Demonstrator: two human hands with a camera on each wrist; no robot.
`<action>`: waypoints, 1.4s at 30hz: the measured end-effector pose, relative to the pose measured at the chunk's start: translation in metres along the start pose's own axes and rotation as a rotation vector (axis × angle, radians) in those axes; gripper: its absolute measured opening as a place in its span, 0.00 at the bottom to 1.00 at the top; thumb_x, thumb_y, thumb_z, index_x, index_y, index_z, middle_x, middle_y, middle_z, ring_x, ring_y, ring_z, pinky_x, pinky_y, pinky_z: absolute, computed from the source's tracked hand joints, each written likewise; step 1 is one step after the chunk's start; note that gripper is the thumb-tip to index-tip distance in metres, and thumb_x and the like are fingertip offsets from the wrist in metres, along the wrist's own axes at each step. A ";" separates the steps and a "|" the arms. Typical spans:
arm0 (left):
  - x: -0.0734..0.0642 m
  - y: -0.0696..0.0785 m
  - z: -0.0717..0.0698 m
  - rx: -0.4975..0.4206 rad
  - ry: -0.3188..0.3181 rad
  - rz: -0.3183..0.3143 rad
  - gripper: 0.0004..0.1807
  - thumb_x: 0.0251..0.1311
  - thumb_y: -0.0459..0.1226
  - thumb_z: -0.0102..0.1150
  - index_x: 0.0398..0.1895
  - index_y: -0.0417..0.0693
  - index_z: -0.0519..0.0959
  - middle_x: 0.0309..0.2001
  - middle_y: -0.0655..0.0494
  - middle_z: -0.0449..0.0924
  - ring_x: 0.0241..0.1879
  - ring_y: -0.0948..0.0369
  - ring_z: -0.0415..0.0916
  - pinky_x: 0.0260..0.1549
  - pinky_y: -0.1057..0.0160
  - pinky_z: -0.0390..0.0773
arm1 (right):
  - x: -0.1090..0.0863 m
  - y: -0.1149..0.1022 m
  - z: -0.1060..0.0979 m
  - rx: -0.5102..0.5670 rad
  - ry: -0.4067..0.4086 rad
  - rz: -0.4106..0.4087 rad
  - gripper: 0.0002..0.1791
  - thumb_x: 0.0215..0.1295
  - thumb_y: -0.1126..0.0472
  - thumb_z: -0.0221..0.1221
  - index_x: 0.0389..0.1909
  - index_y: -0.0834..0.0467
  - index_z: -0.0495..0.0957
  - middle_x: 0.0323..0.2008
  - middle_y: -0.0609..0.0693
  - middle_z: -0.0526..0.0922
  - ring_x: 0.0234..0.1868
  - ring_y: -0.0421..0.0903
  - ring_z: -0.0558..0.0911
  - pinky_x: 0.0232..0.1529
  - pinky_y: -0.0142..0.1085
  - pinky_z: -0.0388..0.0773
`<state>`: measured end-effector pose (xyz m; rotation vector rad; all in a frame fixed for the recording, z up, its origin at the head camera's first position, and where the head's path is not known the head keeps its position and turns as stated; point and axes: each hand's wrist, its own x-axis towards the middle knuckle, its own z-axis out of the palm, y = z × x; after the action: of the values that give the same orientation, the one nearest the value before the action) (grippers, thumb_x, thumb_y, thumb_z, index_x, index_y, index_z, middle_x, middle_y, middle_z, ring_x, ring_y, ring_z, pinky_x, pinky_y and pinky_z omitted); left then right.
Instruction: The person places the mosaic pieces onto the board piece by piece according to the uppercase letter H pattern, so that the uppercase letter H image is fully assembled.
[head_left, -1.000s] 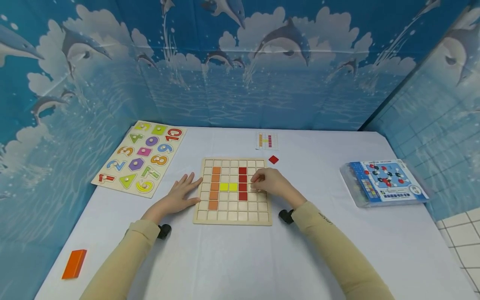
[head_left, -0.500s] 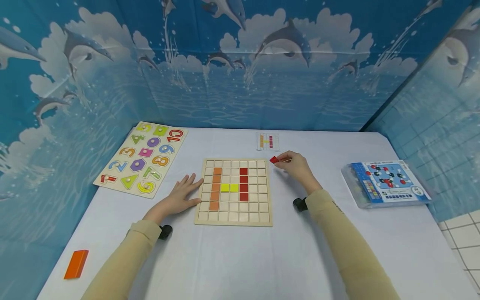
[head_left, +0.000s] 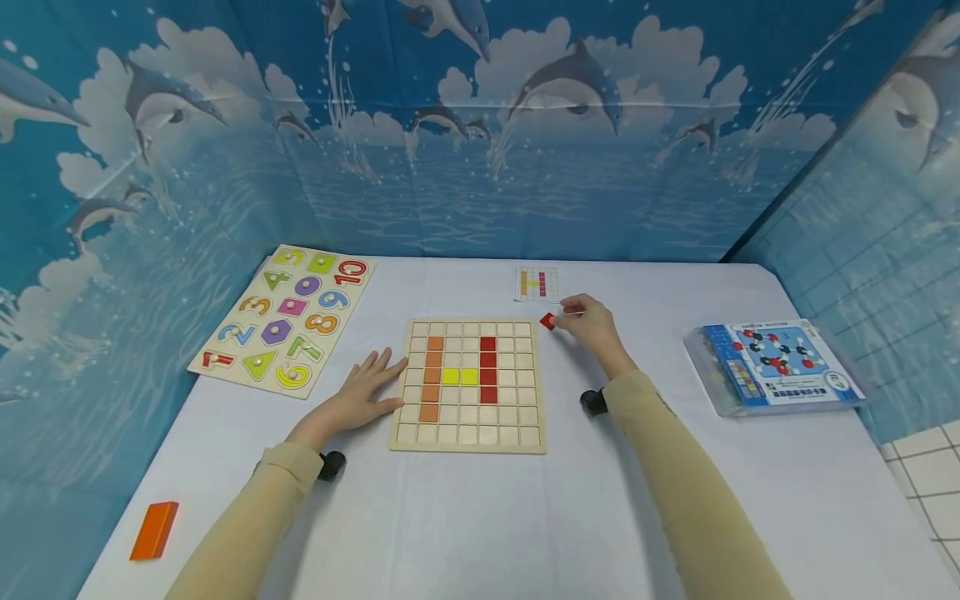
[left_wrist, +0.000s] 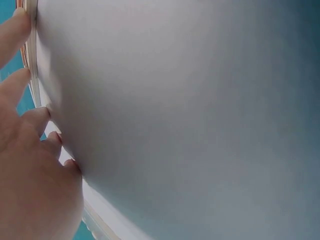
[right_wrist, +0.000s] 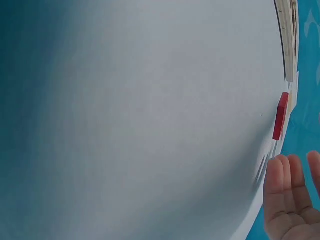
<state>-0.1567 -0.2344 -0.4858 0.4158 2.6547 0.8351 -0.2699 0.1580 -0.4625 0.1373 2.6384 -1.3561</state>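
In the head view, a wooden grid board (head_left: 467, 442) lies mid-table. It bears a column of orange squares (head_left: 432, 376), a column of red squares (head_left: 488, 360) and two yellow squares (head_left: 459, 377). My left hand (head_left: 356, 393) lies with fingers spread, its fingertips at the board's left edge. Past the board's upper right corner, my right hand (head_left: 592, 327) has its thumb beside a loose red square tile (head_left: 547, 322). In the right wrist view the fingers (right_wrist: 286, 185) are fairly straight and apart from the red tile (right_wrist: 281, 116); the thumb's contact cannot be made out.
A small pattern card (head_left: 537, 284) lies behind the board. The number and shape puzzle board (head_left: 282, 317) is at the back left, an orange block (head_left: 154, 531) at the front left. A boxed molecule set (head_left: 780, 364) lies on the right.
My right hand has moved from the board's right side up and right to the loose red tile, then drawn slightly back from it. My left hand stays at the board's edge.
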 end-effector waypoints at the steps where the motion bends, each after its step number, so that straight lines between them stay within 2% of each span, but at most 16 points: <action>1: 0.000 0.000 0.000 -0.001 0.001 0.001 0.39 0.68 0.44 0.58 0.78 0.50 0.53 0.79 0.38 0.36 0.78 0.39 0.28 0.73 0.36 0.28 | 0.000 0.000 0.001 -0.004 0.000 0.001 0.27 0.65 0.57 0.62 0.63 0.62 0.70 0.61 0.61 0.75 0.60 0.57 0.76 0.56 0.47 0.78; 11: -0.001 0.003 -0.002 0.001 -0.007 -0.003 0.39 0.68 0.44 0.57 0.78 0.49 0.52 0.79 0.38 0.36 0.78 0.39 0.27 0.73 0.35 0.28 | 0.004 -0.006 0.010 -0.093 -0.024 0.026 0.25 0.65 0.59 0.63 0.60 0.65 0.72 0.58 0.62 0.76 0.55 0.56 0.75 0.58 0.47 0.75; 17: -0.002 0.004 -0.002 0.001 -0.012 -0.002 0.39 0.68 0.44 0.57 0.78 0.49 0.52 0.79 0.38 0.36 0.78 0.39 0.27 0.73 0.35 0.28 | 0.004 -0.010 0.015 -0.170 -0.045 0.035 0.26 0.66 0.59 0.63 0.61 0.66 0.71 0.59 0.64 0.71 0.56 0.56 0.72 0.60 0.48 0.73; 24: -0.002 0.003 -0.002 0.005 -0.012 0.001 0.39 0.69 0.44 0.57 0.78 0.49 0.52 0.79 0.38 0.36 0.78 0.39 0.27 0.73 0.35 0.28 | 0.002 -0.015 0.019 -0.245 -0.020 0.055 0.21 0.67 0.61 0.61 0.57 0.66 0.74 0.56 0.64 0.70 0.51 0.54 0.71 0.56 0.45 0.75; 28: -0.002 0.004 -0.003 0.006 -0.011 0.000 0.39 0.68 0.44 0.57 0.78 0.49 0.52 0.79 0.38 0.36 0.78 0.39 0.27 0.73 0.36 0.28 | 0.001 -0.016 0.019 -0.280 -0.014 0.037 0.18 0.66 0.64 0.61 0.53 0.67 0.75 0.52 0.64 0.70 0.48 0.54 0.70 0.52 0.44 0.75; 32: -0.002 0.004 -0.003 0.004 -0.012 -0.001 0.40 0.68 0.44 0.57 0.78 0.50 0.52 0.79 0.39 0.36 0.78 0.40 0.27 0.73 0.36 0.28 | 0.001 -0.015 0.018 -0.261 -0.009 0.041 0.17 0.64 0.64 0.62 0.50 0.68 0.73 0.51 0.64 0.72 0.46 0.53 0.72 0.49 0.43 0.76; 38: -0.001 0.001 -0.002 0.012 -0.010 -0.002 0.39 0.69 0.45 0.57 0.78 0.50 0.52 0.79 0.39 0.36 0.78 0.39 0.27 0.73 0.36 0.28 | 0.002 -0.011 0.014 -0.208 -0.014 0.094 0.18 0.63 0.64 0.62 0.50 0.66 0.70 0.50 0.64 0.77 0.43 0.52 0.74 0.43 0.39 0.76; 42: -0.001 0.001 -0.002 0.012 -0.008 0.002 0.39 0.68 0.45 0.57 0.78 0.50 0.52 0.79 0.39 0.36 0.78 0.39 0.27 0.73 0.35 0.28 | 0.003 -0.008 0.011 -0.169 0.011 0.108 0.16 0.64 0.63 0.62 0.49 0.65 0.72 0.50 0.63 0.78 0.43 0.51 0.75 0.43 0.37 0.77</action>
<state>-0.1563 -0.2343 -0.4835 0.4234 2.6538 0.8168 -0.2726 0.1448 -0.4632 0.2617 2.6974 -1.0966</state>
